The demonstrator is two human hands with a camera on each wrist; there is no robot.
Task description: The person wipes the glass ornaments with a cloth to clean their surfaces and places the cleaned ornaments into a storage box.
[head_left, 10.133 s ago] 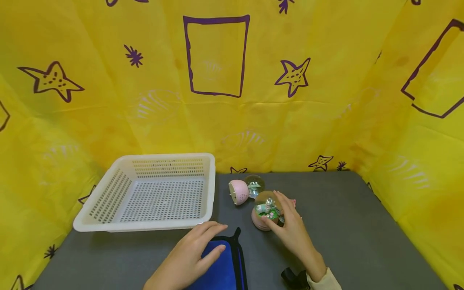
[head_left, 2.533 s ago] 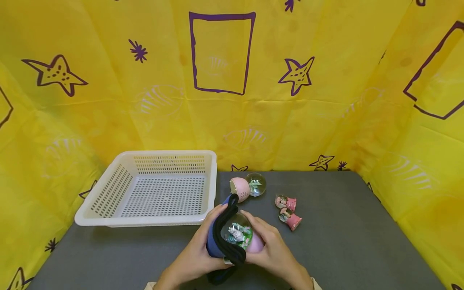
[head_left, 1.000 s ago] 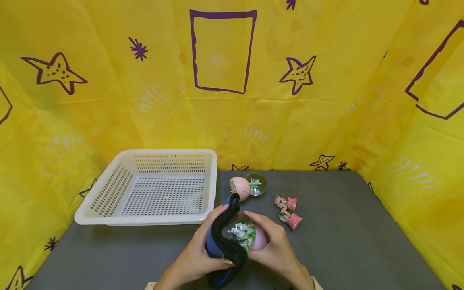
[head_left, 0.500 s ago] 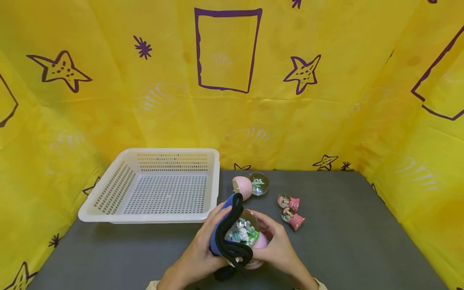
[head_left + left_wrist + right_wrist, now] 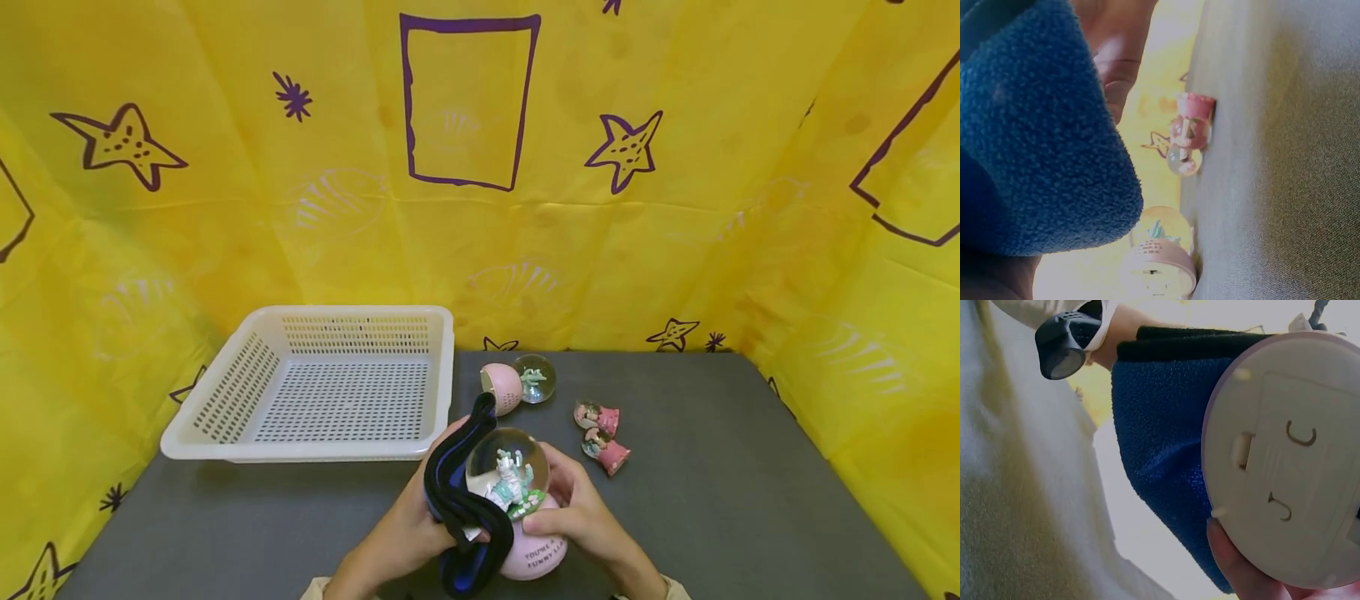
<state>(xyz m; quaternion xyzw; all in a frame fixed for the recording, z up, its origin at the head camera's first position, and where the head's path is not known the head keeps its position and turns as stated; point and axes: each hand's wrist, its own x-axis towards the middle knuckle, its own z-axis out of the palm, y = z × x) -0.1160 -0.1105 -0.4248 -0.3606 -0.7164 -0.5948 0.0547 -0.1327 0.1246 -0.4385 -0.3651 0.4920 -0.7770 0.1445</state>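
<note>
In the head view my right hand (image 5: 581,510) grips a snow globe (image 5: 531,546) by its pink lettered base. Its clear dome, with a white animal figure inside, leans up and slightly left. My left hand (image 5: 408,521) holds a folded blue cloth (image 5: 467,500) with black edging against the dome's left side; most of its fingers are hidden behind the cloth. The left wrist view is partly filled by the fuzzy blue cloth (image 5: 1047,137). From the right wrist, the pale underside of the globe's base (image 5: 1260,462) shows a battery cover, with fingertips at its rim.
Behind my hands, another large pink-based snow globe (image 5: 502,387) lies on its side. Two small pink snow globes (image 5: 606,452) lie together to the right. A white perforated basket (image 5: 307,452) stands at the left on the grey table (image 5: 720,500). Yellow patterned fabric (image 5: 480,250) surrounds the table.
Ten seconds ago the cloth lay on the table and the right hand touched the globe there. Within the last second the globe has turned more upright, baring its dome and base lettering.
</note>
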